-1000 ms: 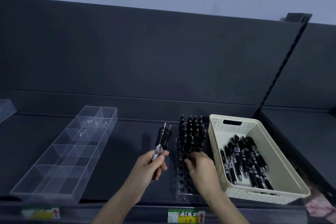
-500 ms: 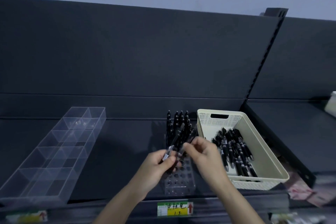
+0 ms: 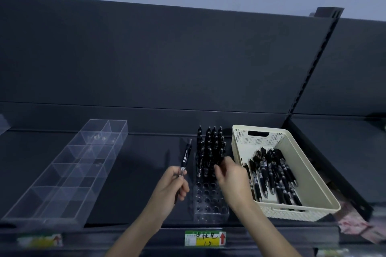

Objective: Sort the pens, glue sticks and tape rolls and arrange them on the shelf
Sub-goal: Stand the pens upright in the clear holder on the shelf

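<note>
My left hand [image 3: 171, 189] grips one black pen [image 3: 186, 157] that points up and away, left of a clear pen rack [image 3: 208, 200]. Several black pens [image 3: 211, 148] stand upright in the rack's far rows; its near holes are bare. My right hand [image 3: 231, 177] reaches over the rack's middle, fingertips pinching a black pen among the standing ones. A cream plastic basket [image 3: 292, 146] to the right holds several more black pens [image 3: 273, 175] lying flat.
A clear divided tray [image 3: 69, 169] lies on the dark shelf [image 3: 142, 173] at the left, its compartments bare. A green and yellow price label [image 3: 205, 238] sits on the shelf's front edge. Crumpled pink packaging [image 3: 355, 225] lies at the lower right.
My hands met over the rack half a second ago, then parted. My left hand now holds one pen instead of several, and my right hand has gone back to the rack's standing pens.
</note>
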Demonstrator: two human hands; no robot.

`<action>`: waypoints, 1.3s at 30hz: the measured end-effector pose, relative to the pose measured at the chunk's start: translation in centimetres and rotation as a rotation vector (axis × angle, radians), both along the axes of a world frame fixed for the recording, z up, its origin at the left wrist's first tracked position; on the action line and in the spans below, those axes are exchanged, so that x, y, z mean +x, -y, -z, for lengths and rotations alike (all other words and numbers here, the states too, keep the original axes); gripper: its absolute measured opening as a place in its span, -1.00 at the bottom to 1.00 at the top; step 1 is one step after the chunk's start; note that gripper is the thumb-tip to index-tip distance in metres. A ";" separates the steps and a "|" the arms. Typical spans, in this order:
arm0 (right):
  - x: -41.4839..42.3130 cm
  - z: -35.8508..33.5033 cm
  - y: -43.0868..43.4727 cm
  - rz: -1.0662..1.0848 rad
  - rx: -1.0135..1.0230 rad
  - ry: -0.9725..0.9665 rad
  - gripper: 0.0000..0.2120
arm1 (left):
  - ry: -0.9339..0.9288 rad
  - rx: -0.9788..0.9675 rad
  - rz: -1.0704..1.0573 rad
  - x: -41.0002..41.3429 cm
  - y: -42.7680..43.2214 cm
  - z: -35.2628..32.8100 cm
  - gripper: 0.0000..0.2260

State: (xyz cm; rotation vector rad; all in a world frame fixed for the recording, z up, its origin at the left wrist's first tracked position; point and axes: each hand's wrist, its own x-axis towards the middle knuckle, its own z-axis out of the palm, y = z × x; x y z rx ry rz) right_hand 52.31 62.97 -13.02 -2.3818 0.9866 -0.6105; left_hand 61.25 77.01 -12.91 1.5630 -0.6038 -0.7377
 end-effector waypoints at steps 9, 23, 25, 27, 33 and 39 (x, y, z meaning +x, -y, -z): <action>0.5 0.1 -0.2 0.026 -0.049 -0.048 -0.82 | 0.069 -0.052 -0.066 0.4 0.1 0.6 -0.77; -2.2 -3.1 -1.2 -0.094 0.227 0.228 -0.92 | 0.125 -0.043 0.009 -1.2 2.5 0.3 -0.78; -2.3 -3.2 -1.2 -0.109 0.244 0.198 -0.76 | 0.161 -0.024 0.044 -1.8 3.2 0.5 -0.80; -2.6 -3.2 -0.7 -0.068 0.236 0.178 -0.65 | 0.217 0.020 0.080 -1.9 3.5 0.7 -0.75; -3.4 -4.2 1.9 0.085 0.075 0.236 -0.80 | 0.879 0.414 0.334 -1.6 3.1 1.9 -0.65; -1.8 -2.2 2.3 0.050 0.036 0.089 -0.80 | 0.943 0.455 0.365 -1.2 3.6 2.3 -0.65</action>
